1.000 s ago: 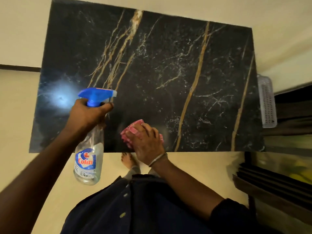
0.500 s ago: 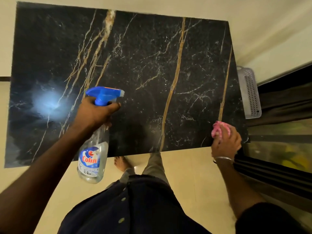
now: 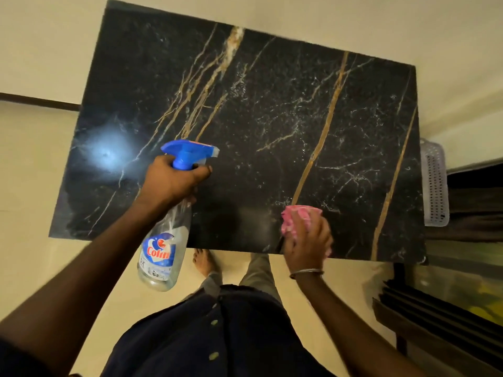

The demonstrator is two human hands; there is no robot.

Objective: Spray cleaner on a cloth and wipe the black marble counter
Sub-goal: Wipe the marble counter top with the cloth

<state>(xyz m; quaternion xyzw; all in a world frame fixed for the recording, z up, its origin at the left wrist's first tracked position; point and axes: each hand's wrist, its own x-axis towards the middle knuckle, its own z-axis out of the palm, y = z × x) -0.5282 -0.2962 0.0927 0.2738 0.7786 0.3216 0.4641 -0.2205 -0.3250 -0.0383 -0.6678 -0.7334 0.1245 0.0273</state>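
The left hand grips the neck of the clear spray bottle, held up over the near edge of the black marble counter as it was a second ago, its blue trigger head aimed right and some liquid apparently left in it. The right hand, closed on the pink cloth, has swept back from the counter's right corner toward the middle of the near edge, so wiping looks well underway. A pale perforated basket sits beside the right edge, contents unseen.
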